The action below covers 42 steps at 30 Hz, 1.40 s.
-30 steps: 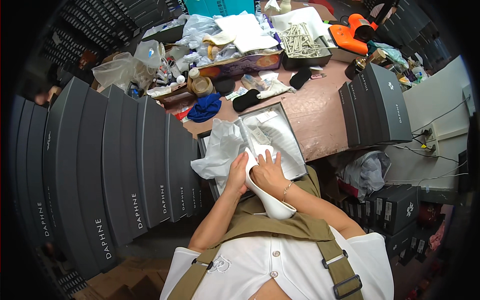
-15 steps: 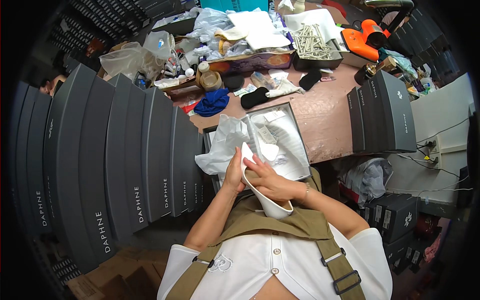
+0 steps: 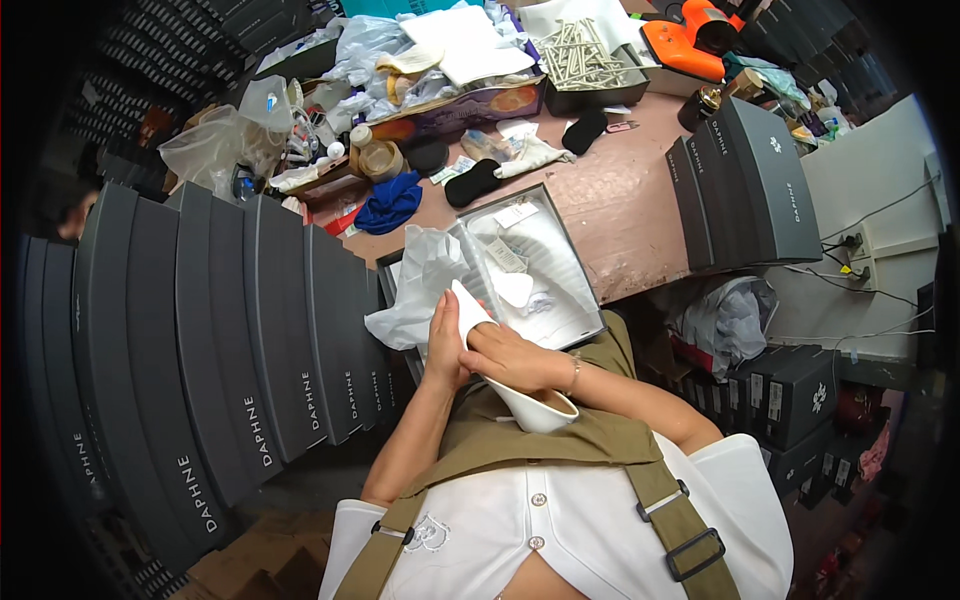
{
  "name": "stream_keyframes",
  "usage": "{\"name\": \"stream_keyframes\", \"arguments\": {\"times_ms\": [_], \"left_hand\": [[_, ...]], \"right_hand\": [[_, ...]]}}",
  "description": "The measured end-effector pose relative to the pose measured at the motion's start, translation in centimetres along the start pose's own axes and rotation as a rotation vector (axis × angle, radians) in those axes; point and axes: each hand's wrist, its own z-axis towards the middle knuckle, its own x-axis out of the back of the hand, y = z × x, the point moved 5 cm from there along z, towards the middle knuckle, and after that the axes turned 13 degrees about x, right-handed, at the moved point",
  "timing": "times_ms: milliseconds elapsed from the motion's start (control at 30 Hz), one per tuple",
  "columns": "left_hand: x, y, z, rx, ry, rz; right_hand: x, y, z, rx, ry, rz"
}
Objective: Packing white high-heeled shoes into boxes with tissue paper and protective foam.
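A white pointed shoe (image 3: 545, 410) is held over my lap, its toe pointing away from me and its heel end near my waist. My left hand (image 3: 444, 338) is closed along the shoe's left side near the toe. My right hand (image 3: 512, 357) lies across the shoe with its fingertips reaching into the opening, so they are partly hidden. Just beyond my hands an open grey shoebox (image 3: 590, 262) holds white tissue paper (image 3: 425, 275), another white shoe (image 3: 514, 290) partly in view, and a paper tag (image 3: 508, 257).
Tall stacks of dark grey shoeboxes (image 3: 215, 330) stand close on my left. More boxes (image 3: 750, 190) are on the table's right end. At the back are a box of plastic wrappings (image 3: 460, 100), a tray of pale sticks (image 3: 590, 65), an orange tool (image 3: 685, 50), and a blue cloth (image 3: 390, 203).
My right hand's fingers have moved from spread over the shoe's front to bent into its opening. The view has shifted, so the table things sit further left and higher.
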Motion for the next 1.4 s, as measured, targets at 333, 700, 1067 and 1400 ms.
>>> {"name": "stream_keyframes", "arguments": {"times_ms": [333,700,1067,1400], "left_hand": [[-0.5,-1.6,-4.5,-0.020,0.124,-0.261],[-1.0,-0.7,-1.7,0.203,-0.117,-0.647],[-1.2,-2.8,-4.5,0.149,-0.175,-0.512],[-1.5,-2.5,-3.5,0.059,-0.144,-0.417]], "right_hand": [[1.8,-4.0,-6.0,0.082,0.154,0.172],[2.8,17.5,-2.5,-0.135,0.178,-0.675],[4.0,-1.6,-5.0,-0.036,0.478,0.266],[3.7,-2.2,-1.6,0.038,0.299,-0.451]]}}
